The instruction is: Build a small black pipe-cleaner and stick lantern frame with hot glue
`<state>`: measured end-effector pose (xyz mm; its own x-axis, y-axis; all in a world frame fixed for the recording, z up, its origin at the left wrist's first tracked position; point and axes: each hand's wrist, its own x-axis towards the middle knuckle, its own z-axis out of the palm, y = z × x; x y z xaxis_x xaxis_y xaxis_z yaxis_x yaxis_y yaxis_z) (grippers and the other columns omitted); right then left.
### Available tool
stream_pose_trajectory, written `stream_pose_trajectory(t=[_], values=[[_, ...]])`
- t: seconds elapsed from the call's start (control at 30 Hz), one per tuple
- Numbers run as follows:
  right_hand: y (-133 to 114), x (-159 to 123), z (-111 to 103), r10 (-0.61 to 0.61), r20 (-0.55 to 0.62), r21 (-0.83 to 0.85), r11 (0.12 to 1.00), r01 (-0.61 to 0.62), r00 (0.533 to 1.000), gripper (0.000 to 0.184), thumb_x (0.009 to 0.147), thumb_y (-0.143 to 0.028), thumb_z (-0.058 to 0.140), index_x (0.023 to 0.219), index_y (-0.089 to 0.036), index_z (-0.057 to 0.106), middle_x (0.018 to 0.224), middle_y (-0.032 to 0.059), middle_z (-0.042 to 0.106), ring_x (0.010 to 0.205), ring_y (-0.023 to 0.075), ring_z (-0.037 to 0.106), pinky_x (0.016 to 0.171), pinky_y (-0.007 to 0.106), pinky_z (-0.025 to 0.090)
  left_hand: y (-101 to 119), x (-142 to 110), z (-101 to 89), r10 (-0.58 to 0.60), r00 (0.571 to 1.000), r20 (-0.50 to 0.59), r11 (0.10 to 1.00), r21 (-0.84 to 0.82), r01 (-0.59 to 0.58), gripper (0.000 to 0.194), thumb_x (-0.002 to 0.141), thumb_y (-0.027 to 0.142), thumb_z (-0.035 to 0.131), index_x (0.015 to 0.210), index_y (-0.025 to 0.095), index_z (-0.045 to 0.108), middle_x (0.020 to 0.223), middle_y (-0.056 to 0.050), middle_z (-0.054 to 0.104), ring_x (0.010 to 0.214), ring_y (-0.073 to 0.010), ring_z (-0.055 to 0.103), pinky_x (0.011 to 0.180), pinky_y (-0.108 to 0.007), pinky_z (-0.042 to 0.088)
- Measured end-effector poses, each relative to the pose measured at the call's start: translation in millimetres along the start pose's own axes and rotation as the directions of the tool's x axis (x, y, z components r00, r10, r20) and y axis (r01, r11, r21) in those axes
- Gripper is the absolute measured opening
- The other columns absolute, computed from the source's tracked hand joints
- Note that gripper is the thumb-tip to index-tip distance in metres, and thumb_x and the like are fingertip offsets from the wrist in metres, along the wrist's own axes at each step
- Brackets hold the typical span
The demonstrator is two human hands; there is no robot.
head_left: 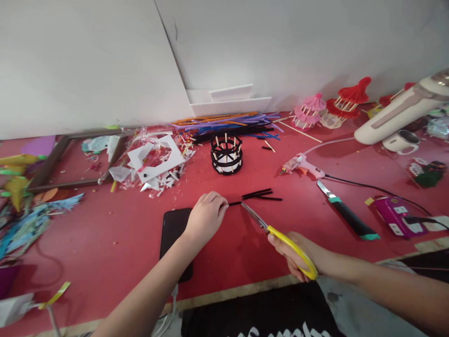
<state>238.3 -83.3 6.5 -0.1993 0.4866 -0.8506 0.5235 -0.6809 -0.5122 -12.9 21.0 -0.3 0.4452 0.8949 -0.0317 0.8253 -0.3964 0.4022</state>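
While the left hand (pixel 205 216) pinches a black straw (pixel 234 203), right hand (pixel 293 255) grips yellow scissors (pixel 280 236), blades at its tip.

Phone (pixel 174 229) left of scissors (pixel 277 234)

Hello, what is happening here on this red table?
A person sits at a red table strewn with craft scraps. The left hand pinches a short black straw piece, and the right hand holds yellow-handled scissors with the blade tips at that piece. More cut black pieces lie just beyond, and a small black-and-stick round frame stands further back.
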Motion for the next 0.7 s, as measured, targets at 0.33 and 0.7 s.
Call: stream_pose_trajectory(t=[0.33,0.7], values=[[15.3,-10.2,1.8,-0.103,0.047,0.231,0.969,0.089,0.994,0.075,0.072,-0.098,0.031,0.07,-0.023,0.042,0.035,-0.0075,0.04,0.029,0.0096,0.045,0.031,0.018,0.034,7.7,-0.5,-1.0,0.004,0.998,-0.065,1.0,-0.023,-0.005,0.015,0.097,0.02,0.054,0.092,0.018,0.068,0.097,-0.007,0.068,0.091,-0.0239,0.064,0.087,-0.039,0.053],[19.7,-19.6,0.8,-0.021,-0.017,0.089,0.996,0.023,1.0,0.077,0.076,-0.095,0.025,0.075,-0.021,0.048,0.033,-0.0045,0.042,0.028,0.0092,0.04,0.033,0.018,0.03,22.0,4.5,6.1,0.06,0.993,-0.103,0.989,-0.128,-0.073,0.021,0.094,0.026,0.062,0.114,0.02,0.064,0.11,-0.008,0.071,0.102,-0.0249,0.069,0.088,-0.038,0.056]])
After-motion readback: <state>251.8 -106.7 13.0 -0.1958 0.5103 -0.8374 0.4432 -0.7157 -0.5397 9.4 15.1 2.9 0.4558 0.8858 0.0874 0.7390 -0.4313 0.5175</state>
